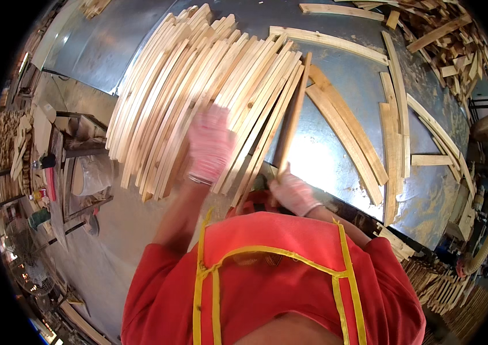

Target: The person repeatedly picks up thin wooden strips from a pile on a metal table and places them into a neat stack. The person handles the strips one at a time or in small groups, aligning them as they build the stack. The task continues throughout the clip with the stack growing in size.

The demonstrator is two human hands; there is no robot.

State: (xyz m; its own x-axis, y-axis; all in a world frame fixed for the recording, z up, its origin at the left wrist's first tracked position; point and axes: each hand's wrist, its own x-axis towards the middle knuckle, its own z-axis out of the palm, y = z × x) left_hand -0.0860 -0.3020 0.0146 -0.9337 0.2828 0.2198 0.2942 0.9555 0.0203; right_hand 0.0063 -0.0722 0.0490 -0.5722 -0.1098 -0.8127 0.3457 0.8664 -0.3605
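A broad row of pale wooden strips lies side by side on the metal table, near ends sticking out past its edge. My left hand, in a pink-and-white glove, is over the middle of the row, open and palm down, slightly blurred. At the row's right side, my right hand, gloved alike, is closed around the near end of a darker wooden strip. That strip stands on its narrow edge, slanting away from me. Part of the right thumb shows against the wood; the other fingertips are hidden.
Two wider wooden pieces lie to the right on the metal table. More loose boards lie beyond them. A heap of offcuts fills the far right. At left stands a wooden rack, with a fan nearer me.
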